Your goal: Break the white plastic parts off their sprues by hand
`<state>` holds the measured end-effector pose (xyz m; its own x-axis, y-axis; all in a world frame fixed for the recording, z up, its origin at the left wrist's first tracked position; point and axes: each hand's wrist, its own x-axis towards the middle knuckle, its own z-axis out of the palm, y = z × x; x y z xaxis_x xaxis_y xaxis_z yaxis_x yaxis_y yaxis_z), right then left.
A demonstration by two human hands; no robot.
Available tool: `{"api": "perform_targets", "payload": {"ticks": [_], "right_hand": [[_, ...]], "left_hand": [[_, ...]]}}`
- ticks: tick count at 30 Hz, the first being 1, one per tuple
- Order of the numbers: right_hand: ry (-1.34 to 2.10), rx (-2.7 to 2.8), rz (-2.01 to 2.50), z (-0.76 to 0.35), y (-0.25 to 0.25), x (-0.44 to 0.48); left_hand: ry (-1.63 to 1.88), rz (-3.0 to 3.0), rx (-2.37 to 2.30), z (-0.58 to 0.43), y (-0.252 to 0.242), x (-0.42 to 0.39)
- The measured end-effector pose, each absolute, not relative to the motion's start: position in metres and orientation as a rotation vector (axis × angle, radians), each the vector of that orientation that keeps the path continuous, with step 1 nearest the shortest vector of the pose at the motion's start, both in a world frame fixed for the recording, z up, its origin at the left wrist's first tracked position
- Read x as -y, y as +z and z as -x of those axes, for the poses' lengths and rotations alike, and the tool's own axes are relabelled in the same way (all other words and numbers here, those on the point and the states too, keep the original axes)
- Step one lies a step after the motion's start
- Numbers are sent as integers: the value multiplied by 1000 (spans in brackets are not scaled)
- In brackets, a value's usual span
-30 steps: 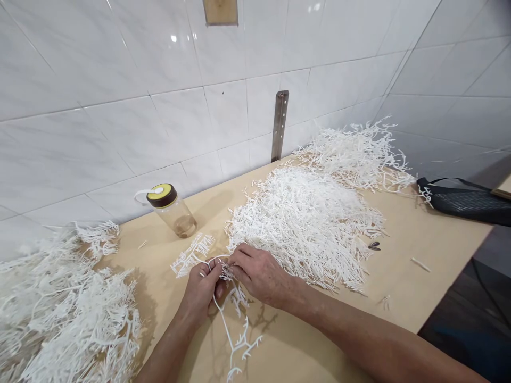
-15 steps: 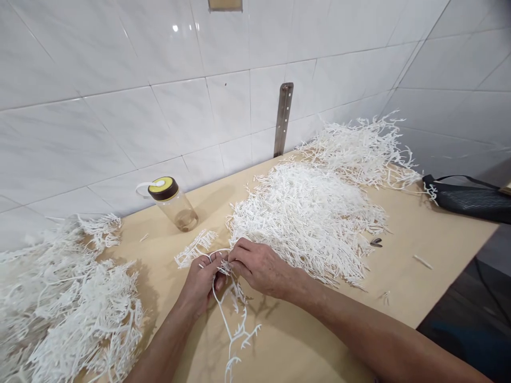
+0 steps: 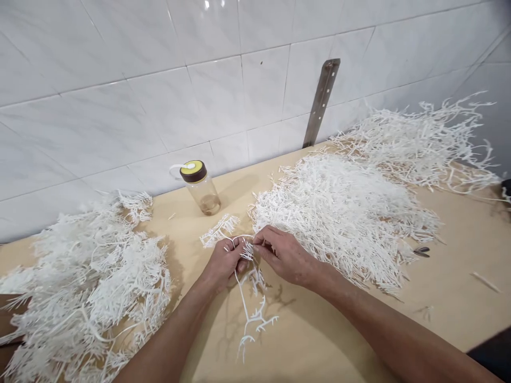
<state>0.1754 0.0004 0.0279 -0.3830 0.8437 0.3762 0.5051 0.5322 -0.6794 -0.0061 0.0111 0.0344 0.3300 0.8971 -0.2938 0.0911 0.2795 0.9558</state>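
Observation:
My left hand (image 3: 227,261) is closed on a thin white branched strand (image 3: 244,306), pinched between thumb and fingers. The strand hangs below both hands, with small twigs near its lower end. Close beside it, my right hand (image 3: 284,254) has thumb and index finger pinched together at the strand's upper part, by a small fringed tuft (image 3: 248,251). Just behind my left hand a small white fringed piece (image 3: 220,230) lies on the table. A dense heap of white branched pieces (image 3: 335,213) spreads behind and right of my right hand.
Another white heap (image 3: 99,276) covers the table's left side. A looser pile (image 3: 423,141) lies at the back right. A clear bottle (image 3: 204,194) with a yellow and black lid stands near the tiled wall. A metal strip (image 3: 321,103) leans there. Small dark pieces (image 3: 421,251) lie at right.
The view has shifted left, so the bottle, heaps and hands appear farther right. Both hands keep their pinch on the strand; the fringed tuft between them shows more fully.

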Motion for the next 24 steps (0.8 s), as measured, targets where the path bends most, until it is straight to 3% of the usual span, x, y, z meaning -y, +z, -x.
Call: {"api": "perform_targets", "payload": {"ticks": [8, 24], "right_hand": [[260, 2220, 1063, -170, 25, 2], [238, 2136, 1187, -161, 25, 4]], "left_hand": [[723, -1104, -1165, 5, 34, -11], [781, -1060, -1121, 2, 33, -10]]}}
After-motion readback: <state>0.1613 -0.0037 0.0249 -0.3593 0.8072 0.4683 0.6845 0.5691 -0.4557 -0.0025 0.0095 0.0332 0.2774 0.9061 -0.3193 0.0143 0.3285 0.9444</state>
